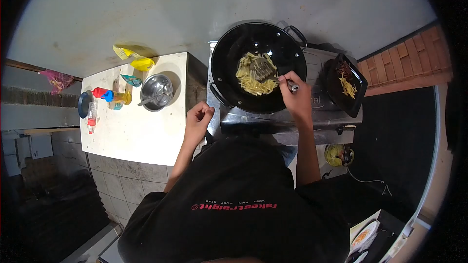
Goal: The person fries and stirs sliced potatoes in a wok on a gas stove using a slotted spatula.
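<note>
A large black wok (226, 51) stands on a steel stove (319, 63), with pale yellow strips of food (257, 85) in its middle. My right hand (294, 92) is closed round the handle of a slotted metal spatula (263, 69), whose head lies on the strips. To the left of the stove front, near the wok's lower left handle, my left hand (200, 116) hangs in the air with its fingers curled together. Whether anything is inside its fingers is too small to tell.
At the right of the stove sits a black tray (361, 85) with yellow strips and dark pieces. On the white table (141, 139) at left are a steel bowl (156, 93) with a spoon, a yellow bag (141, 63) and several bottles. A gas cylinder (335, 156) stands below the stove.
</note>
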A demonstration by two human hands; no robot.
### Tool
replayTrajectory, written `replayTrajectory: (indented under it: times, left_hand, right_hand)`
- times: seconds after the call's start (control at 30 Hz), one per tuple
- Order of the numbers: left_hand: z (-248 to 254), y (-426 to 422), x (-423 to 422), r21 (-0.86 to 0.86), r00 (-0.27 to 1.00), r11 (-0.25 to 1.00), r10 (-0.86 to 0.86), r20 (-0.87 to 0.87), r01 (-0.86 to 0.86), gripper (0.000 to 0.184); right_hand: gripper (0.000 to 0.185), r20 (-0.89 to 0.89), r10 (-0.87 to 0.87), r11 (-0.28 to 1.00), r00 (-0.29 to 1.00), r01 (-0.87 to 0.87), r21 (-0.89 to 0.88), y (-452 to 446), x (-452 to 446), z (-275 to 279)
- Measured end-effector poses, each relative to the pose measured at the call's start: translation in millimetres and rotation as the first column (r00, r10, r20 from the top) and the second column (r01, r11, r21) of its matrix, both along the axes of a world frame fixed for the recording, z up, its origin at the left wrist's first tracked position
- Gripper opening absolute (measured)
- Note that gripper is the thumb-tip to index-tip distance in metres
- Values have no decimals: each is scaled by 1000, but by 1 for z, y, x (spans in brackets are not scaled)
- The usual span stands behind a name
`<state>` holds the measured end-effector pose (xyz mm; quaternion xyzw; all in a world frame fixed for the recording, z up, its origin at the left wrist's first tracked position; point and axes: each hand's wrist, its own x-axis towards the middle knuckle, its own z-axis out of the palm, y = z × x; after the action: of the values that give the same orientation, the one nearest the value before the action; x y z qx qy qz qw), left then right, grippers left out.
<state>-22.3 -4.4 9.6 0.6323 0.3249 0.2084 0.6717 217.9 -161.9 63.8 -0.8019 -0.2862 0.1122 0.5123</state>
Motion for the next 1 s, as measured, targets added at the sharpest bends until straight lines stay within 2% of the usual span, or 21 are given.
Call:
replayTrajectory:
  times: [0.17,0.27,0.4,0.5,0.57,0.6,0.67,0.7,0.77,0.9,1.0]
  left_hand:
    - [3,0,-2,-26,1000,1000,7,-21,-7,31]
    - [1,-1,-2,11,1000,1000,1,-7,-1,31]
    - [2,-3,-2,13,1000,1000,-8,-22,8,30]
    - [2,-3,-2,17,1000,1000,-10,-8,10,30]
    - [3,-4,-2,15,1000,1000,-16,-2,16,30]
    - [4,-4,-2,3,1000,1000,-8,1,8,30]
    - [6,-5,-2,-8,1000,1000,1,5,-1,30]
    - [7,-5,-2,-3,1000,1000,0,-5,0,30]
    - [6,-5,-3,0,1000,1000,-2,-16,2,30]
    - [5,-6,-3,15,1000,1000,-8,-19,9,31]
    - [6,-6,-3,25,1000,1000,-9,-17,9,31]
  right_hand:
    - [16,-98,-3,998,995,10,66,-8,-3,-15]
    - [14,-52,3,1000,999,-3,18,-14,-8,-21]
    - [13,-94,-35,999,995,38,37,-17,-8,-28]
    - [10,-60,-54,998,997,55,18,-17,-8,-22]
    - [8,245,23,996,969,-44,83,-18,-8,-22]
    - [8,247,21,996,969,-43,84,-20,-9,-17]
    - [9,225,136,989,965,-121,-79,-26,-14,-3]
    - [9,225,137,989,965,-122,-79,-27,-16,-3]
    - [11,313,206,975,927,-168,-144,-30,-19,-2]
    - [13,319,242,968,916,-204,-149,-32,-20,-4]
    - [11,323,210,978,923,-194,-80,-31,-19,-8]
